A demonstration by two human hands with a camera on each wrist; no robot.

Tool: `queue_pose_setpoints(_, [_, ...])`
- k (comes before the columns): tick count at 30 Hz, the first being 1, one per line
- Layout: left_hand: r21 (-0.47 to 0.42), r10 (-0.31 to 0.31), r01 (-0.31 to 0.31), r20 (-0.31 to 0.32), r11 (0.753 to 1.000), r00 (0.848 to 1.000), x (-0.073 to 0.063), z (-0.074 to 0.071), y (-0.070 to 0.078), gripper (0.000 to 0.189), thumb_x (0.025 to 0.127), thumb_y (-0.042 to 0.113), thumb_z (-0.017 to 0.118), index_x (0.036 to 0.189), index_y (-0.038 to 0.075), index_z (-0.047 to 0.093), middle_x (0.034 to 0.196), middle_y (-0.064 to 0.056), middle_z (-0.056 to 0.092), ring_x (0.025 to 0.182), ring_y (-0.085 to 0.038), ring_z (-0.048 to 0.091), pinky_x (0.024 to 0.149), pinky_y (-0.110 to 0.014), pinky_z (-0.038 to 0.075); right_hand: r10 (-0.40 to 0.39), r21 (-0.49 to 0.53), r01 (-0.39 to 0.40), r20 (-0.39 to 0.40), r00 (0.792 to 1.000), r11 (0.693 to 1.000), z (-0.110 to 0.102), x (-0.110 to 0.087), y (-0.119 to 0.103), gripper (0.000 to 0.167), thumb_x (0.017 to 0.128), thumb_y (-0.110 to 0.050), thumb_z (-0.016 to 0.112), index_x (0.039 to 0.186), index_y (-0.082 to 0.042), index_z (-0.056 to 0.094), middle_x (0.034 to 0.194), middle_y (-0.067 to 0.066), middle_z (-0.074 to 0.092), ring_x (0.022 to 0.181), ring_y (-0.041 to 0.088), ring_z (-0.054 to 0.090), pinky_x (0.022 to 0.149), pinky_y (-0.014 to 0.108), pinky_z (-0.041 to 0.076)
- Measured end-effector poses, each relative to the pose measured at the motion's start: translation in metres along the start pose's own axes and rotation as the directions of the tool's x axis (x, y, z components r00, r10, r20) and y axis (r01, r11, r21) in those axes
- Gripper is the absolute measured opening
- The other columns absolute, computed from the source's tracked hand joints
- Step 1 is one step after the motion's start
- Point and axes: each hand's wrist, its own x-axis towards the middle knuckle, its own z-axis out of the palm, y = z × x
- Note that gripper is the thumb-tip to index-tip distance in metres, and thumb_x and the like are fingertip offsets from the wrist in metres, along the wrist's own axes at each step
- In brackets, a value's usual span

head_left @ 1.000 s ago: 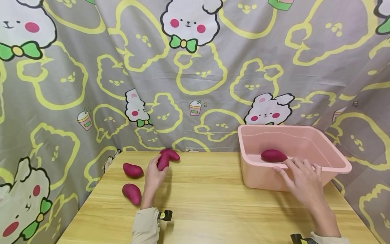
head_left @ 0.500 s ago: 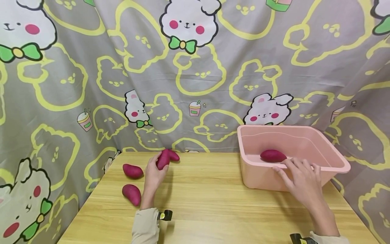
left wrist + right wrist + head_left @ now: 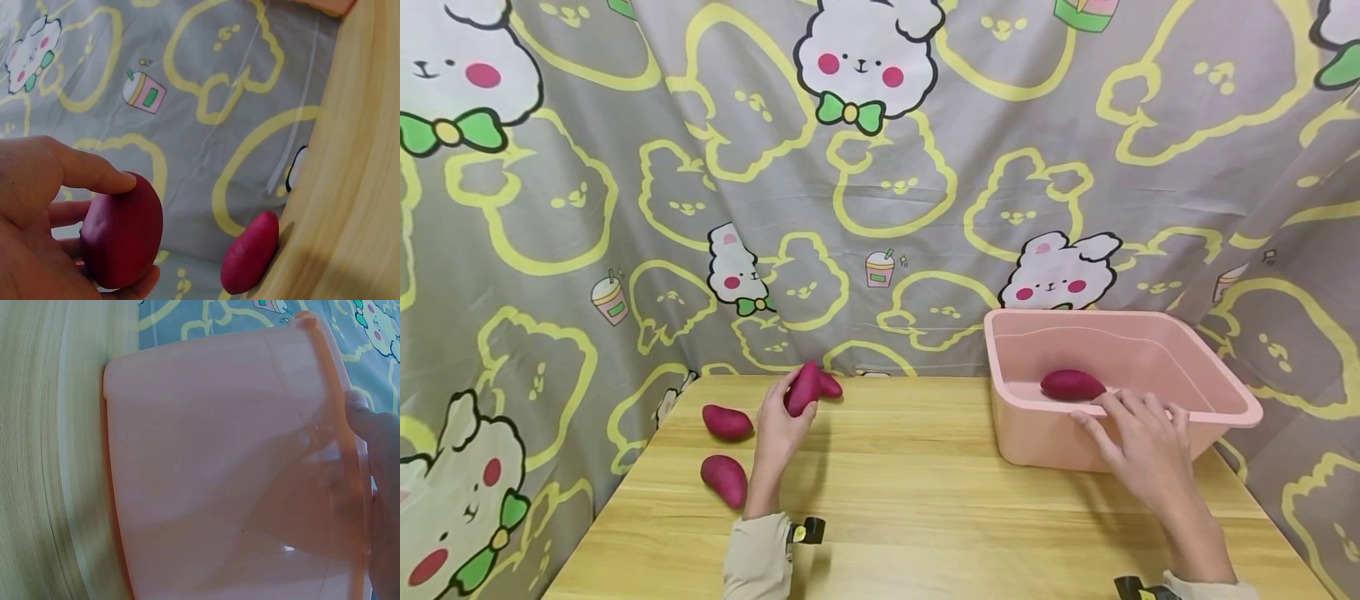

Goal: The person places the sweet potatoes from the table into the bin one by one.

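My left hand (image 3: 781, 423) grips a purple sweet potato (image 3: 804, 389) between thumb and fingers at the back left of the table. In the left wrist view this sweet potato (image 3: 122, 231) appears raised off the wood, and another sweet potato (image 3: 250, 253) lies just past it on the tabletop. That second sweet potato (image 3: 830, 385) is partly covered in the head view. On the right, my right hand (image 3: 1150, 446) holds the near rim of a pink plastic bin (image 3: 1052, 437), its thumb on the outside wall and its fingers over the edge. Inside the bin lies one sweet potato (image 3: 1072, 384).
Two more sweet potatoes, a far one (image 3: 727, 422) and a near one (image 3: 725, 481), lie left of my left forearm. A patterned grey curtain (image 3: 917, 250) hangs behind the wooden table (image 3: 917, 500) and along both sides.
The sweet potato in my left hand has risen slightly and tilted more upright, away from the one behind it. My right hand and the bin stay in place.
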Motion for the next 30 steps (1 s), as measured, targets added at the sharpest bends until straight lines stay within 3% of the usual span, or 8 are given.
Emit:
queue_pose_setpoints(10, [-0.014, 0.043, -0.043, -0.031, 0.999, 0.999, 0.001, -0.001, 0.005, 0.057, 0.082, 0.002, 0.076, 0.137, 0.002, 0.062, 0.124, -0.023, 0.064, 0.105, -0.042, 0.062, 0.085, -0.054, 0.048, 0.003, 0.006, -0.003, -0.006, 1.0, 1.0, 0.0, 0.0, -0.002, 0.037, 0.089, -0.039, 0.077, 0.11, -0.009, 0.069, 0.106, 0.014, 0.065, 0.099, 0.039, 0.053, 0.086, 0.064, 0.028])
queue_pose_setpoints(17, [-0.042, 0.043, -0.044, -0.015, 0.998, 0.999, 0.001, -0.001, 0.009, 0.06, 0.082, 0.001, 0.076, 0.14, 0.003, 0.061, 0.131, -0.022, 0.062, 0.109, -0.041, 0.061, 0.087, -0.053, 0.048, 0.002, 0.008, -0.002, -0.007, 1.0, 1.0, -0.001, 0.001, -0.003, 0.039, 0.088, -0.038, 0.078, 0.111, -0.008, 0.069, 0.105, 0.014, 0.066, 0.097, 0.038, 0.053, 0.086, 0.063, 0.029])
queue_pose_setpoints(30, [-0.072, 0.065, -0.066, -0.014, 0.995, 0.998, -0.001, 0.001, 0.02, 0.061, 0.083, 0.002, 0.077, 0.141, 0.006, 0.061, 0.127, -0.019, 0.063, 0.107, -0.04, 0.061, 0.086, -0.052, 0.048, -0.008, 0.006, 0.009, -0.018, 1.0, 1.0, 0.0, 0.001, -0.001, 0.037, 0.088, -0.038, 0.077, 0.109, -0.008, 0.069, 0.104, 0.013, 0.066, 0.097, 0.038, 0.053, 0.086, 0.063, 0.029])
